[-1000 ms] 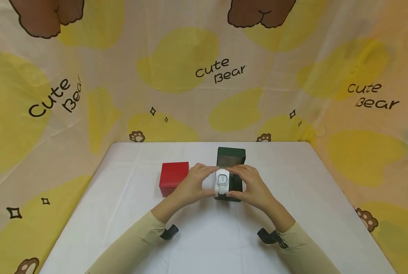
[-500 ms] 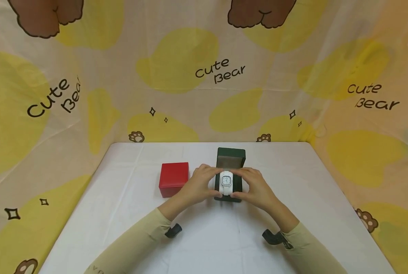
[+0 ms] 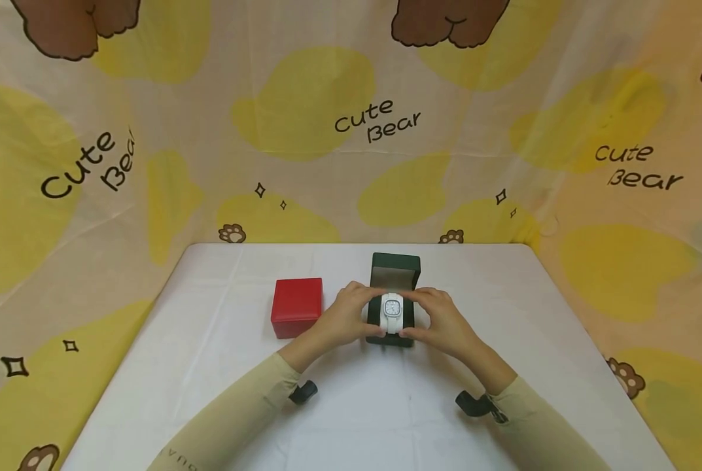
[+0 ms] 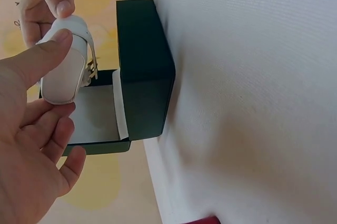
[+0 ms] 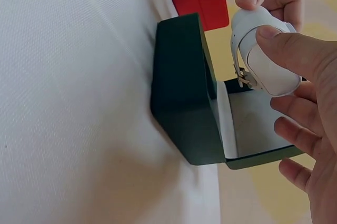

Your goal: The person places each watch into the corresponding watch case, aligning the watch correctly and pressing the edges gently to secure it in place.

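Observation:
A white wristwatch (image 3: 392,307) with a squarish dial is strapped round a pale cushion (image 4: 62,79). My left hand (image 3: 349,315) pinches one end of the cushion and strap between thumb and fingers. From the other side my right hand (image 3: 443,320) pinches it the same way. The watch's buckle (image 5: 243,78) faces me, fastened. Held in the air, the watch overlaps an open dark green box (image 3: 396,263) in the head view. The box lid is tipped back, its pale lining showing in both wrist views. The dial is turned away from the wrist cameras.
A closed red box (image 3: 296,301) sits left of the green box, close to my left forearm. Both boxes stand on a white-covered table (image 3: 362,418). Behind the table hangs a patterned yellow cloth (image 3: 303,98).
Both hands have shifted slightly right with the watch, bringing it more centrally before the green box. Their grip looks the same, and the boxes stay in place.

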A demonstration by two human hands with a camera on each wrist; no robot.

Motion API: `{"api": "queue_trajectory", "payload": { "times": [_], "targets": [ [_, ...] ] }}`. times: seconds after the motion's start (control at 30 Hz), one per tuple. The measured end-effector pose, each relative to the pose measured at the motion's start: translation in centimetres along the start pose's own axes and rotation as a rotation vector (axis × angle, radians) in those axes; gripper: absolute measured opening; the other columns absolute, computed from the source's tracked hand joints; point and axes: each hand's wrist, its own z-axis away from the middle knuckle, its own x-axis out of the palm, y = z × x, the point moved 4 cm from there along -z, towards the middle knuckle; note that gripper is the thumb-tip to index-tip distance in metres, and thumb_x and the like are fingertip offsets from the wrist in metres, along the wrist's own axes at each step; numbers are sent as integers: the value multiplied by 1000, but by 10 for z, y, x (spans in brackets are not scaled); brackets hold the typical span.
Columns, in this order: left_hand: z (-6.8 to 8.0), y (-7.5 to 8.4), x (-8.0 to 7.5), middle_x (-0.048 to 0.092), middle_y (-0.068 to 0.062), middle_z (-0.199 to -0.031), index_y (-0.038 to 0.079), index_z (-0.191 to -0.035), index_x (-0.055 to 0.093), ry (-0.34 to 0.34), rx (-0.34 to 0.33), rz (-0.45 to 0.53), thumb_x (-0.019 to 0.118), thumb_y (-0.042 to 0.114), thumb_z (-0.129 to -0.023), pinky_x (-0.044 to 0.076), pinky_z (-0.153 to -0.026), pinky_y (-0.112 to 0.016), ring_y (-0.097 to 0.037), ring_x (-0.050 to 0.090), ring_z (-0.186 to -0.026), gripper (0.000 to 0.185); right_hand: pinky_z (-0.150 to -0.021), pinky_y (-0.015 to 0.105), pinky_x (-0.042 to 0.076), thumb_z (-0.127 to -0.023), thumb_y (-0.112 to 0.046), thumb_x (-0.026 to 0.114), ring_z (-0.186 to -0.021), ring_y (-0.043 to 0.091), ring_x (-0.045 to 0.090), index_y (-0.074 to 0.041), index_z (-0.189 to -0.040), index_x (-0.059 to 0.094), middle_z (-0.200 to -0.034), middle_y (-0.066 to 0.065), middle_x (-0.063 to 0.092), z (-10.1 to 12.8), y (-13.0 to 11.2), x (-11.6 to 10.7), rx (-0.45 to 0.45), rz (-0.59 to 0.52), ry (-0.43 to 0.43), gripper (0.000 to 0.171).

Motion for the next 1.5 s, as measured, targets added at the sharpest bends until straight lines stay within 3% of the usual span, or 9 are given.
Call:
{"api": "queue_trajectory", "payload": {
  "times": [0.4, 1.5],
  "targets": [
    [-11, -6, 10, 65, 3, -126, 20, -145, 59, -46, -22, -3, 92, 34, -76, 50, -93, -36, -15, 49, -117, 78, -103, 60, 46, -75, -34, 92, -127, 38, 53, -18, -141, 61, -132, 8, 66, 0, 13, 6, 59, 3, -21, 75],
    [-22, -21, 25, 67, -1, -123, 18, -144, 59, -87, -9, -93, 90, 33, -78, 45, -91, -37, -19, 52, -114, 75, -105, 59, 44, -76, -37, 91, -125, 39, 55, -15, -139, 62, -132, 12, 66, -5, 29, 28, 117, 34, -72, 73]
  ]
}}
